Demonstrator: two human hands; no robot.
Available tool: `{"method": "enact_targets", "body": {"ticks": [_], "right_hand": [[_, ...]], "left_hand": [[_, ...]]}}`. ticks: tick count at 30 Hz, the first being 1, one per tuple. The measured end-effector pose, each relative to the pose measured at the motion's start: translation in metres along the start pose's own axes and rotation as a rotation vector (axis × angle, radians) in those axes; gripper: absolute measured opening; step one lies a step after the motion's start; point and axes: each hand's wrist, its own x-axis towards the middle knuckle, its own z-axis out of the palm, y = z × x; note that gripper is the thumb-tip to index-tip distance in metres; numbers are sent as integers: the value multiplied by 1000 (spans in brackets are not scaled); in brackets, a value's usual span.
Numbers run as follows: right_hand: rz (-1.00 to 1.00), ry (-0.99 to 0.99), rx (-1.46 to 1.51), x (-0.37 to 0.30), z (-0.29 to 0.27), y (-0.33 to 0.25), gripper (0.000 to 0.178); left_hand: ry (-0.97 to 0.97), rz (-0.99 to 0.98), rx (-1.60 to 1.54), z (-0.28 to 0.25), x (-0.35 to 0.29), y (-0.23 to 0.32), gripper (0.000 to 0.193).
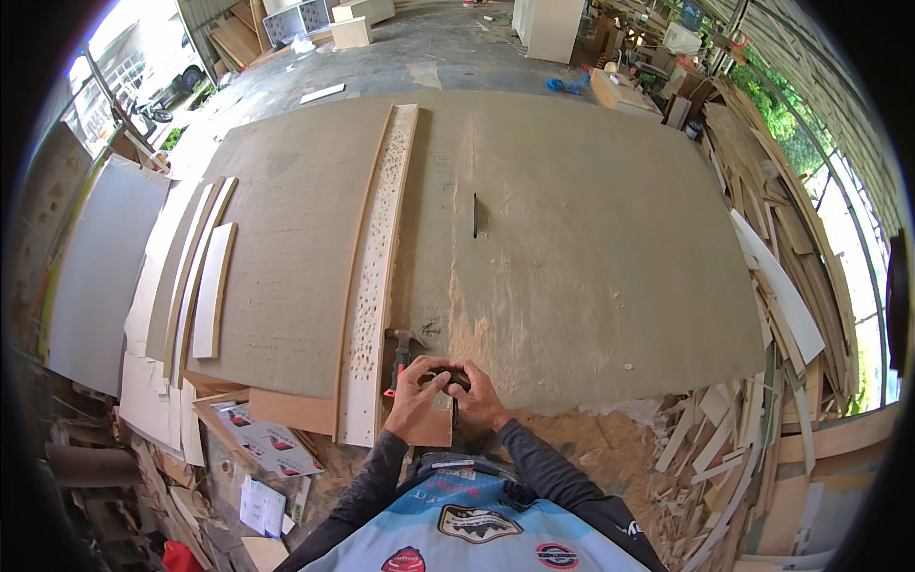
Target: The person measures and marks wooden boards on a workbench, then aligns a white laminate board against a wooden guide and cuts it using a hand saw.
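Note:
My left hand (419, 393) and my right hand (479, 398) are close together at the near edge of the large table board (591, 257). Both have their fingers curled round a small dark object (452, 376); most of it is covered, so its kind cannot be made out. Just left of my left hand lies a claw hammer (404, 339), its red and black handle pointing toward me. Further left, a long white strip (373, 276) dotted with many small marks, with wooden edges, runs lengthwise away from me.
Several narrow white-faced boards (213, 291) lie at the table's left. A dark slot (475, 217) marks the tabletop. Heaps of wood offcuts (710, 429) crowd the right side. Below the left edge sits a printed carton sheet (262, 439). Far off stand white cabinets (551, 29).

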Motion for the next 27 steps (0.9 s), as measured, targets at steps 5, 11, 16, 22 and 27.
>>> {"method": "enact_targets", "body": {"ticks": [5, 11, 16, 22, 27], "right_hand": [[-86, 3, -317, 9, -17, -12, 48], [-41, 16, -695, 34, -72, 2, 42], [-72, 253, -1001, 72, -150, 26, 31], [54, 279, -1128, 123, -236, 41, 21], [91, 310, -1207, 182, -268, 52, 23]], "left_hand": [[-81, -171, -172, -2, 14, -5, 24], [-152, -89, 32, -26, 62, -13, 25], [125, 79, -9, -91, 144, -23, 21], [516, -34, 676, -139, 175, -20, 82], [555, -367, 1169, -103, 105, -27, 111]]}}
